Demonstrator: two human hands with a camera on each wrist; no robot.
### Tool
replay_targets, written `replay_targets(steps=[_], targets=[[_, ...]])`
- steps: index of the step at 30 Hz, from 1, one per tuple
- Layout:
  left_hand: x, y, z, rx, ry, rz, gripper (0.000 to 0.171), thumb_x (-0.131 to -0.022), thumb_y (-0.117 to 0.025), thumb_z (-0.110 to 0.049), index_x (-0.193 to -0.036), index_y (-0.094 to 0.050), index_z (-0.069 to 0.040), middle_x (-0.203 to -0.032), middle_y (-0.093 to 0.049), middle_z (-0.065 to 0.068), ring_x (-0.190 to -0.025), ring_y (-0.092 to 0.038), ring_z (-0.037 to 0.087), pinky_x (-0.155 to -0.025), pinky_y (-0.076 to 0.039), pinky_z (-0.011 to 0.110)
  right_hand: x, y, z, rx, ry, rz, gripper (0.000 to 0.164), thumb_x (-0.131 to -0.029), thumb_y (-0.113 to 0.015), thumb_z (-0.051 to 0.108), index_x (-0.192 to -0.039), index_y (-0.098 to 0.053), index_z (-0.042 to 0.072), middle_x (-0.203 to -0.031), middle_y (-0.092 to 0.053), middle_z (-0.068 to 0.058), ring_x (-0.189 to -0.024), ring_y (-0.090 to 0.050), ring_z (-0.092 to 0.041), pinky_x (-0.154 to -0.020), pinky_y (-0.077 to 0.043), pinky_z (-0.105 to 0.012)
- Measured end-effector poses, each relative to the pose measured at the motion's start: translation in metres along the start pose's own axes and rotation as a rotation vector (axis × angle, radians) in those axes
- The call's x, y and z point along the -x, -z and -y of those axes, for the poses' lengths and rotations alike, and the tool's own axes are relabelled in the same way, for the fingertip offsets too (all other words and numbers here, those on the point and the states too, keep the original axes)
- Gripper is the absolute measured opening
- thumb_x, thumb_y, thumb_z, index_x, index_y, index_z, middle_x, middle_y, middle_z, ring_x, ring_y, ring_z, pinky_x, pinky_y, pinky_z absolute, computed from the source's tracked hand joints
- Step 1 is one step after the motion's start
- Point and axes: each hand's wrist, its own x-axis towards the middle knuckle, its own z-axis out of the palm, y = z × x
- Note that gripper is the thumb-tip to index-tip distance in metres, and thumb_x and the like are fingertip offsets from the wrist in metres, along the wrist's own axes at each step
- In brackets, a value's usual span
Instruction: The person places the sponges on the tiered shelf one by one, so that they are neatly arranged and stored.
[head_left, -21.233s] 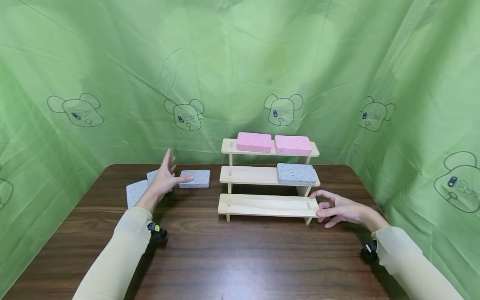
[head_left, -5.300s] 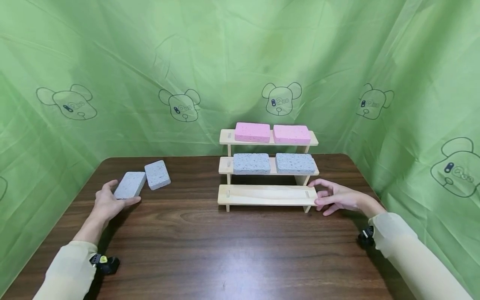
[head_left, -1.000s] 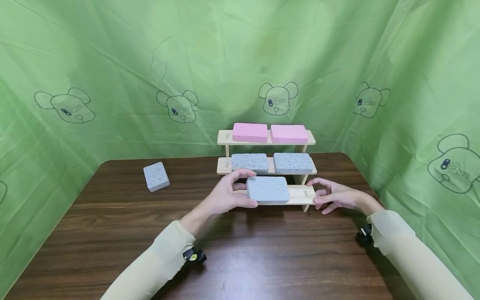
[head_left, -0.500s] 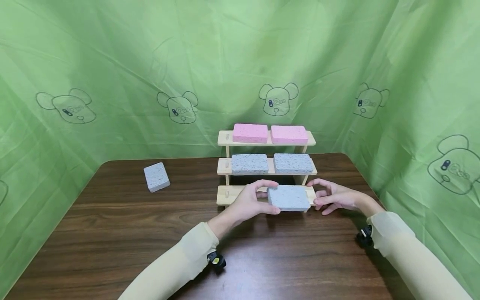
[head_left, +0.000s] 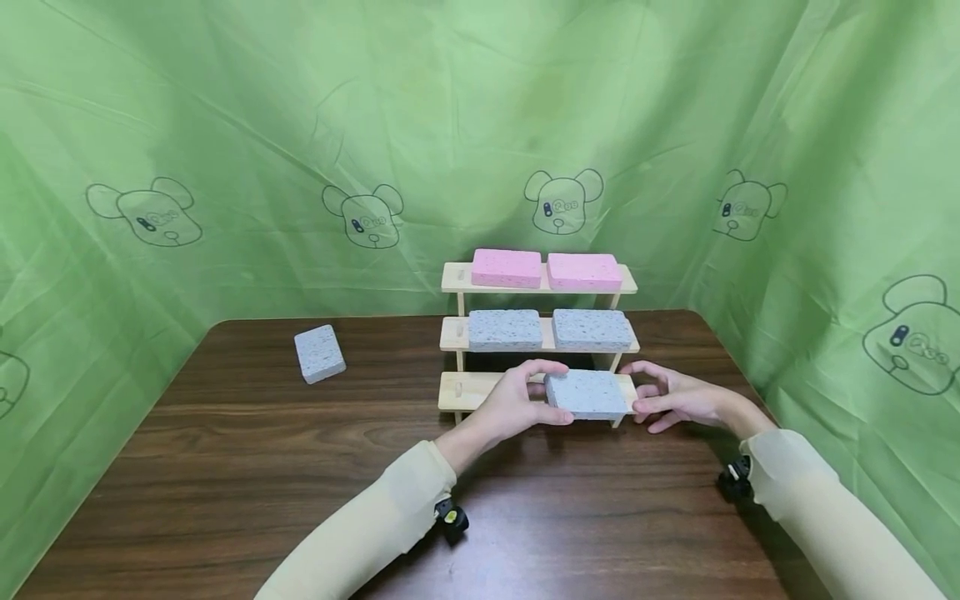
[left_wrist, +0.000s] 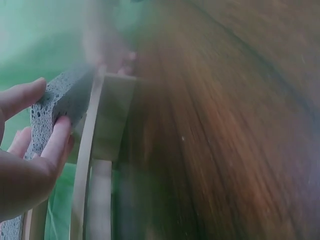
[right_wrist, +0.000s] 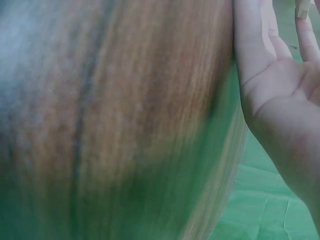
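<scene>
My left hand (head_left: 513, 404) pinches a pale blue sponge (head_left: 587, 395) by its left end, thumb on the near side and fingers on the far side. The sponge lies flat on the right part of the bottom tier of a three-tier wooden display stand (head_left: 471, 390). In the left wrist view the same porous sponge (left_wrist: 75, 92) sits between thumb and fingers, over the board's edge. At the right end of the bottom tier, my right hand (head_left: 686, 400) grips the stand between thumb and fingers. The right wrist view shows mostly the palm (right_wrist: 280, 90) and blurred table.
Two speckled blue sponges, left (head_left: 505, 330) and right (head_left: 592, 330), lie on the middle tier. Above them are two pink sponges, left (head_left: 506, 268) and right (head_left: 583, 272). Another blue sponge (head_left: 319, 354) lies on the brown table (head_left: 225, 467) at left. A green curtain (head_left: 450, 125) encloses the table.
Earlier a second blue sponge was set on the middle tier, and the left hand took another from the table. Over the last second it moved this one rightward along the bottom tier. Right hand stayed.
</scene>
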Motion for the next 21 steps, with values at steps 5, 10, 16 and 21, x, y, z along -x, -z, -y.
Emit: replay_targets(steps=[5,10,16,21], targets=[[-0.001,0.0,0.005,-0.14,-0.045,0.006,0.062,-0.075,-0.088,0.002,-0.13,-0.062,-0.005,-0.13,-0.056,0.006,-0.105,-0.066,0.02,-0.079,-0.059,0.028,0.002,-0.002,-0.002,-0.01,0.018,0.012,0.049,-0.103,-0.055,0.004,-0.142,-0.034,0.023,-0.118,-0.062,-0.018,-0.101,-0.065,-0.031,-0.083,-0.057,-0.055],[-0.004,0.003,0.008,-0.296,-0.089,0.013,0.063,-0.076,-0.091,-0.009,-0.131,-0.06,-0.009,-0.126,-0.059,0.004,-0.097,-0.067,0.015,-0.074,-0.058,0.026,0.003,-0.004,-0.002,-0.01,0.014,0.012,0.048,-0.103,-0.055,0.003,-0.142,-0.034,0.022,-0.116,-0.063,-0.017,-0.1,-0.065,-0.03,-0.082,-0.058,-0.055],[-0.011,0.008,0.009,-0.395,-0.099,-0.004,0.062,-0.076,-0.092,-0.016,-0.13,-0.062,-0.012,-0.122,-0.061,0.001,-0.091,-0.065,0.015,-0.072,-0.055,0.024,0.001,-0.003,0.003,-0.002,-0.008,0.008,0.047,-0.102,-0.057,0.005,-0.141,-0.036,0.021,-0.115,-0.063,-0.018,-0.1,-0.065,-0.03,-0.083,-0.057,-0.055],[-0.016,0.009,0.009,-0.462,-0.11,-0.017,0.058,-0.077,-0.091,-0.02,-0.128,-0.064,-0.015,-0.124,-0.061,-0.003,-0.095,-0.061,0.017,-0.078,-0.051,0.024,-0.001,0.001,0.012,0.038,-0.044,0.02,0.046,-0.102,-0.058,0.005,-0.14,-0.036,0.02,-0.117,-0.062,-0.021,-0.102,-0.065,-0.034,-0.082,-0.057,-0.057]])
